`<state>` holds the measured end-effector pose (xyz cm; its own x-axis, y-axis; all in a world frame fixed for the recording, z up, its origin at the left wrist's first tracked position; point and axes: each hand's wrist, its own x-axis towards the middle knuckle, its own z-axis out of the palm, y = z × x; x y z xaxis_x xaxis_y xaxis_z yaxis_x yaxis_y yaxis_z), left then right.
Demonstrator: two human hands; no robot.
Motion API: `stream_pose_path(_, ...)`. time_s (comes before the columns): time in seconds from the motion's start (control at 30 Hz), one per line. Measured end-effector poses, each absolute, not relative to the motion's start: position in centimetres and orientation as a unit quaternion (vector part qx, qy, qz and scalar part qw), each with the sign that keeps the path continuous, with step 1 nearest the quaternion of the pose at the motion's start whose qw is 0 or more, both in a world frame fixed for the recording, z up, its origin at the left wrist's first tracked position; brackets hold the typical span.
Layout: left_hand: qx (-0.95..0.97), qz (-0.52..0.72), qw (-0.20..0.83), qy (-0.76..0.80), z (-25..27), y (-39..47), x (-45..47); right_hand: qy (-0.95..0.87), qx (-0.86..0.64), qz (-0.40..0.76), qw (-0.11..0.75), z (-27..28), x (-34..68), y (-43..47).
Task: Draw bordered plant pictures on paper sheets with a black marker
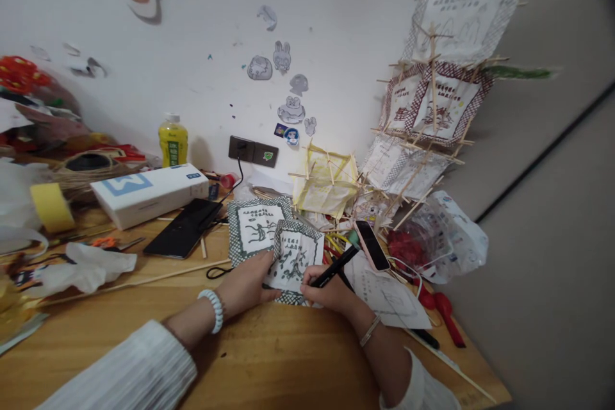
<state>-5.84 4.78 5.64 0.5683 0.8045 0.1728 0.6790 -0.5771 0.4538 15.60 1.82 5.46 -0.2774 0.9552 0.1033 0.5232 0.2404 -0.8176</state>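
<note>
My right hand [327, 289] grips a black marker pen [336, 266], its tip low over the right edge of a small paper sheet [293, 256]. That sheet carries a dark green cross-hatched border, handwriting and a plant-like drawing. My left hand [250, 282] lies on the sheet's left side, fingers stretched out and pressing on the paper. Partly beneath it sits a second bordered drawing [254, 224] with figures on it. Whether the pen tip touches the paper is hidden by my fingers.
A smartphone [372, 245] rests right of the drawings, over a sketched sheet [389, 295]. Left are a black phone [185, 227], a white box [148, 192], yellow tape [52, 207] and a drink bottle [173, 141]. Behind stand a yellow stick frame [327, 182] and a tall paper-and-stick tower [437, 102].
</note>
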Motion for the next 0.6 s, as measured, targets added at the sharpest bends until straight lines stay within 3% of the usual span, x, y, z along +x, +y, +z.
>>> stream_pose_path(0.6,0.870,0.186,0.169,0.423,5.66,4.63,-5.75,-0.686,-0.512,0.401,0.327,4.79,15.95,2.13)
